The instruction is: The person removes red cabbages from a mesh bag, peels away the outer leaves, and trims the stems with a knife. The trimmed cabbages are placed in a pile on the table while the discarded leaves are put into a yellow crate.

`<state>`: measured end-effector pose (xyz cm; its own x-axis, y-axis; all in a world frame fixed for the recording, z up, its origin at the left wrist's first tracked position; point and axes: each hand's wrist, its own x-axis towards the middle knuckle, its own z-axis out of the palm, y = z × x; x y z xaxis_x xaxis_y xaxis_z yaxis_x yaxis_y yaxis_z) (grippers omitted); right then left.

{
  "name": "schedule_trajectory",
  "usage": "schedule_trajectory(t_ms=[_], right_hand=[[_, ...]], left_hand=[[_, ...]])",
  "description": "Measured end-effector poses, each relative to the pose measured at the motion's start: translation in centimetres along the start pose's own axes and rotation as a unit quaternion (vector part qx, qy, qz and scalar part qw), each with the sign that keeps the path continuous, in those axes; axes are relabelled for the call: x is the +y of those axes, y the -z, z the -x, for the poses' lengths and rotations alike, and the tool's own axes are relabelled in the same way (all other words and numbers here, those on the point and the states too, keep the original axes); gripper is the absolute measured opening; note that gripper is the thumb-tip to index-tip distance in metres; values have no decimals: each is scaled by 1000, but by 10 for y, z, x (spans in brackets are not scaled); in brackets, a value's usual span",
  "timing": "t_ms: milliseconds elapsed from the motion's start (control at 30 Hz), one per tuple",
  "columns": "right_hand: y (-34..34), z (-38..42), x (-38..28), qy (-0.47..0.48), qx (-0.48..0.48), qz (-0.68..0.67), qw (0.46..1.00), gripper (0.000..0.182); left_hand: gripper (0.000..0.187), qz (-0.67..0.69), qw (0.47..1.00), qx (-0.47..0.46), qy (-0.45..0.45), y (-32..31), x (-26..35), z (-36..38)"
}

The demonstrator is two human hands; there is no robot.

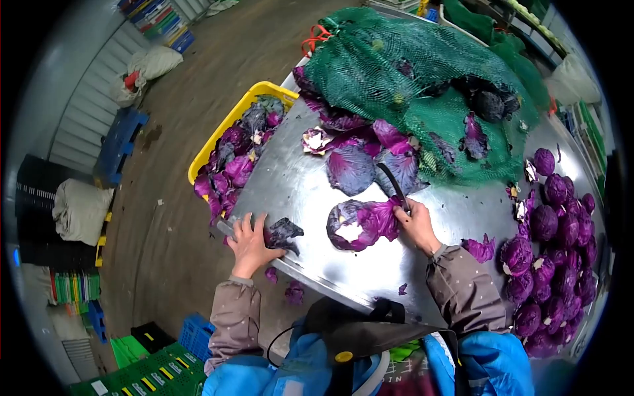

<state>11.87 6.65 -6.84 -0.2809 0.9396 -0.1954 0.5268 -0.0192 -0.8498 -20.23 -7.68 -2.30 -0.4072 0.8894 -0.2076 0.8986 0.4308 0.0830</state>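
A red cabbage (360, 224) lies cut side up on the steel table (297, 191) in front of me. My right hand (415, 224) grips a dark-handled knife (394, 183) whose blade points away from me, right beside the cabbage. My left hand (249, 241) presses flat at the table's left edge, fingers on a dark wilted cabbage leaf (284, 232). Loose purple leaves (360, 158) lie farther back on the table.
A yellow crate (221, 132) full of leaf trimmings stands left of the table. A green net sack (422, 79) with cabbages fills the back. Several trimmed cabbages (551, 257) are piled at the right. Green and blue crates (165, 363) sit on the floor.
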Motion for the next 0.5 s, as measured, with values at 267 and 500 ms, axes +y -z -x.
schedule_trajectory(t_ms=[267,500], right_hand=[[-2,5,0,-26,2,-34,999,25],[-7,13,8,-28,12,-25,999,23]], left_hand=[[38,353,935,-15,-13,-94,-106,-48],[76,93,958,271,-25,23,18,7]])
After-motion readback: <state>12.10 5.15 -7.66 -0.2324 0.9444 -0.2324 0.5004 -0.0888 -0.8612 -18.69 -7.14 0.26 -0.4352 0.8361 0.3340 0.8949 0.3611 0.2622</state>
